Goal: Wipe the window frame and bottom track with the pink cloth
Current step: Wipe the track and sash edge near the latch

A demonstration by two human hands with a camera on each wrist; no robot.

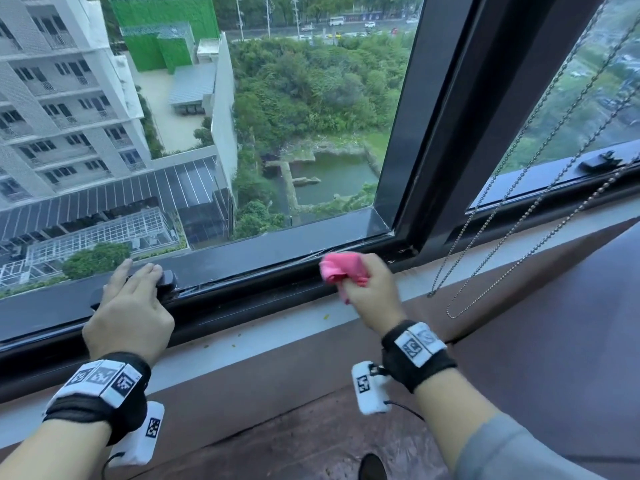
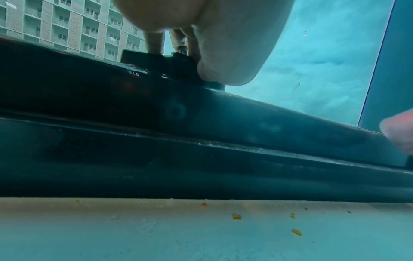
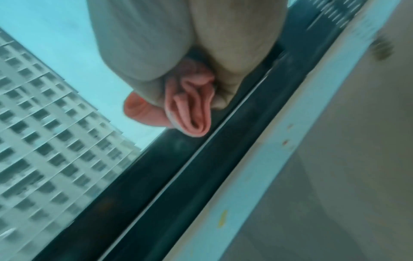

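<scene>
A black window frame (image 1: 259,261) runs across the head view, with its bottom track (image 1: 263,299) just below it. My left hand (image 1: 138,275) lies on the frame's black handle (image 1: 167,280); the fingers are stretched flat over it and the thumb sits beside it (image 2: 223,70). My right hand (image 1: 367,289) grips the bunched pink cloth (image 1: 341,271) against the bottom rail, near the corner with the upright post (image 1: 433,133). In the right wrist view, folds of the cloth (image 3: 194,109) stick out below the curled fingers, just above the track (image 3: 190,173).
Metal bead chains (image 1: 485,244) hang to the right of the post. A pale sill (image 1: 277,327) under the track carries small yellow crumbs (image 2: 236,216). A brown ledge (image 1: 311,410) lies in front. The right-hand pane has another black handle (image 1: 601,161).
</scene>
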